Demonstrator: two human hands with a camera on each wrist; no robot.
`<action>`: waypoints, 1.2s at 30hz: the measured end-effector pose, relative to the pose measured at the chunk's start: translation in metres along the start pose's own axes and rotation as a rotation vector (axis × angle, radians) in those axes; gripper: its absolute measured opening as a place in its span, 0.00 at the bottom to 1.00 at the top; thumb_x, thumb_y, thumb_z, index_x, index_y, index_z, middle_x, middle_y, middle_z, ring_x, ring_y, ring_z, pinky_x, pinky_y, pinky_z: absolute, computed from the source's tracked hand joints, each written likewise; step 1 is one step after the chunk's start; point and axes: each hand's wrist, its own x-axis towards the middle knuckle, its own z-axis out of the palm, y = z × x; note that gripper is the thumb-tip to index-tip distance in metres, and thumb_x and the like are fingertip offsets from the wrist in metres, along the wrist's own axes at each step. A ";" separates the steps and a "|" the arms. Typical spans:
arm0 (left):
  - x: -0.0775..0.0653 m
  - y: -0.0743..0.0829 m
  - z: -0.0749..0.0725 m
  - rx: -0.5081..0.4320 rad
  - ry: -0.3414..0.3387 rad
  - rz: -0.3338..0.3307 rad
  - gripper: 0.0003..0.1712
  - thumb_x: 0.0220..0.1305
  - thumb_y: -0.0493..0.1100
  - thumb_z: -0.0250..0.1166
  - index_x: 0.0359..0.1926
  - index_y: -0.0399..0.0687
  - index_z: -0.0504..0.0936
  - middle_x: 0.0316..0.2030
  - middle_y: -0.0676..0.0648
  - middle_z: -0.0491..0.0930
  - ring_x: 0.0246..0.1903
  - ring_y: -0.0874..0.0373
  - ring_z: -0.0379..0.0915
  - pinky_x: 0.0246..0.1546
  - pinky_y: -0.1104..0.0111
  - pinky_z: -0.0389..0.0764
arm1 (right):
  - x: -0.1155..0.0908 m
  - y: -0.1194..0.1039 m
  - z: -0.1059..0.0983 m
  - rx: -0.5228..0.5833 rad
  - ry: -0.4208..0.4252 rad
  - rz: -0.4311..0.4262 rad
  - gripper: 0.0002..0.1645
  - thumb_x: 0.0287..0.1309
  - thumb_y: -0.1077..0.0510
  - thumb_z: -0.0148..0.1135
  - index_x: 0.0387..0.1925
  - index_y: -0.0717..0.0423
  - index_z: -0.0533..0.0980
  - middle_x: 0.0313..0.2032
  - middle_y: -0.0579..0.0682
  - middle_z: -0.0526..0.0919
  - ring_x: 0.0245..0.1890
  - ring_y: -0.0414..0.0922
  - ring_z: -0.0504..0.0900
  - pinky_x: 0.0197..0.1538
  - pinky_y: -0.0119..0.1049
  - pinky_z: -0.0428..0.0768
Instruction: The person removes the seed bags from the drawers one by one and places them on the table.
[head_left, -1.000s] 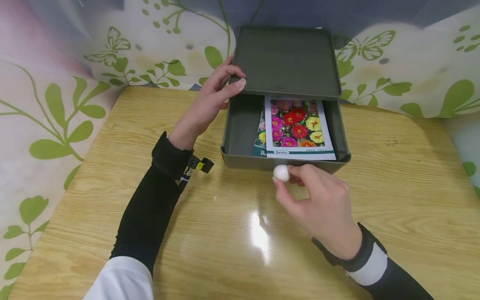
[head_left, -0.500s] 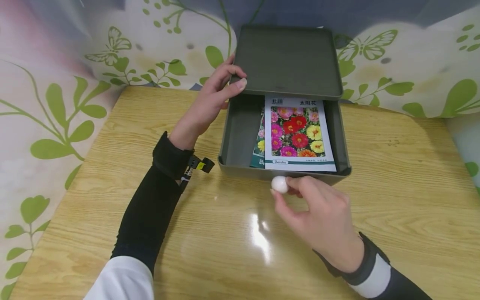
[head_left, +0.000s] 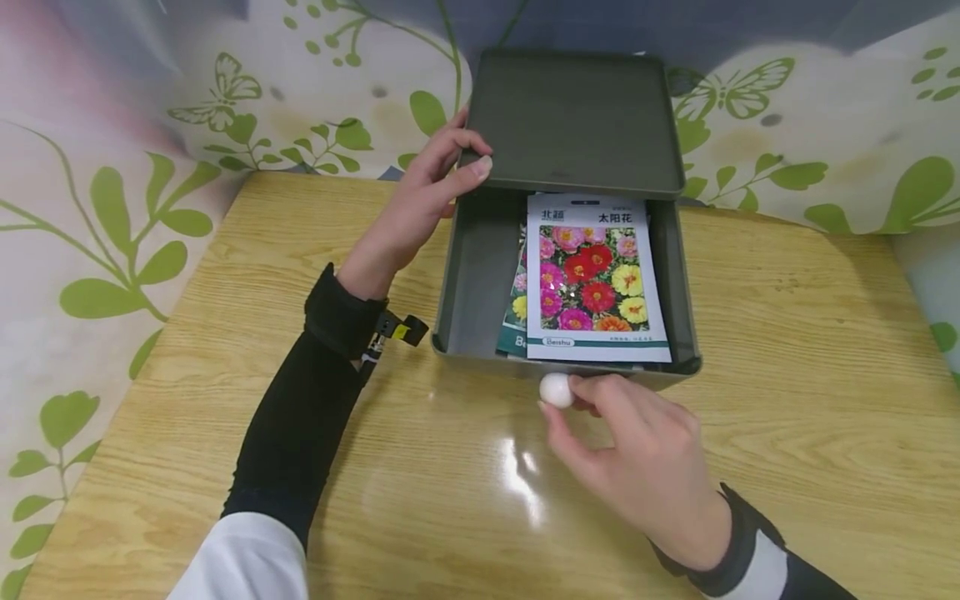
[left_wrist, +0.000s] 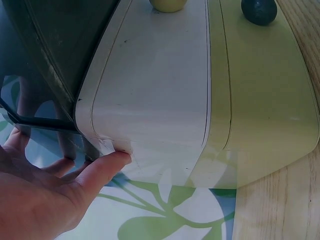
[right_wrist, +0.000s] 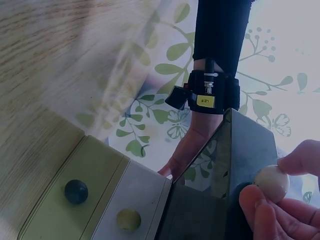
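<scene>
A small drawer cabinet with a dark grey-green top (head_left: 577,121) stands against the far wall. Its dark upper drawer (head_left: 472,283) is pulled out towards me. Inside lies a flower seed packet (head_left: 598,279), partly covering a second packet (head_left: 514,337). Thumb and fingers of my right hand (head_left: 637,458) pinch the round white knob (head_left: 556,390) at the drawer's front. My left hand (head_left: 423,196) grips the cabinet's left side near the top edge. In the left wrist view, its thumb touches the side of the white drawer section (left_wrist: 155,75); some fingers are partly hidden.
Below the dark drawer, the white section bears a yellowish knob (right_wrist: 129,220), and a pale yellow-green section (right_wrist: 95,175) bears a dark knob (right_wrist: 76,192). Everything stands on a wooden table (head_left: 420,467). A leaf-patterned covering (head_left: 315,108) rises behind it.
My right hand has moved towards me with the knob, drawing the dark drawer farther out. More of the seed packet shows from under the top. The left hand stays in place.
</scene>
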 end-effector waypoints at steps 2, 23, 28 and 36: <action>0.000 0.000 0.000 0.002 0.002 -0.001 0.10 0.73 0.47 0.58 0.50 0.49 0.73 0.77 0.63 0.43 0.72 0.68 0.45 0.33 0.60 0.61 | 0.000 0.000 0.000 0.004 -0.004 0.002 0.23 0.69 0.45 0.54 0.30 0.61 0.76 0.21 0.49 0.83 0.17 0.43 0.81 0.16 0.30 0.73; -0.012 0.021 0.005 0.350 0.135 -0.008 0.26 0.70 0.52 0.63 0.66 0.53 0.74 0.70 0.54 0.64 0.63 0.58 0.66 0.59 0.68 0.69 | 0.003 0.000 -0.023 0.031 -0.193 0.032 0.22 0.73 0.46 0.49 0.35 0.59 0.79 0.26 0.45 0.83 0.22 0.39 0.82 0.21 0.33 0.78; -0.020 0.029 0.003 0.387 0.185 0.043 0.26 0.69 0.49 0.65 0.64 0.50 0.75 0.65 0.52 0.69 0.58 0.59 0.71 0.55 0.67 0.73 | 0.008 -0.001 -0.034 0.075 -0.208 0.041 0.22 0.73 0.46 0.49 0.31 0.55 0.79 0.25 0.42 0.82 0.23 0.37 0.81 0.24 0.32 0.79; -0.038 0.051 0.004 0.463 0.247 0.202 0.15 0.67 0.43 0.67 0.50 0.40 0.82 0.48 0.50 0.79 0.47 0.64 0.77 0.48 0.70 0.77 | 0.029 0.017 -0.057 0.016 -0.201 0.037 0.23 0.71 0.45 0.50 0.29 0.57 0.80 0.24 0.44 0.82 0.22 0.37 0.80 0.26 0.31 0.78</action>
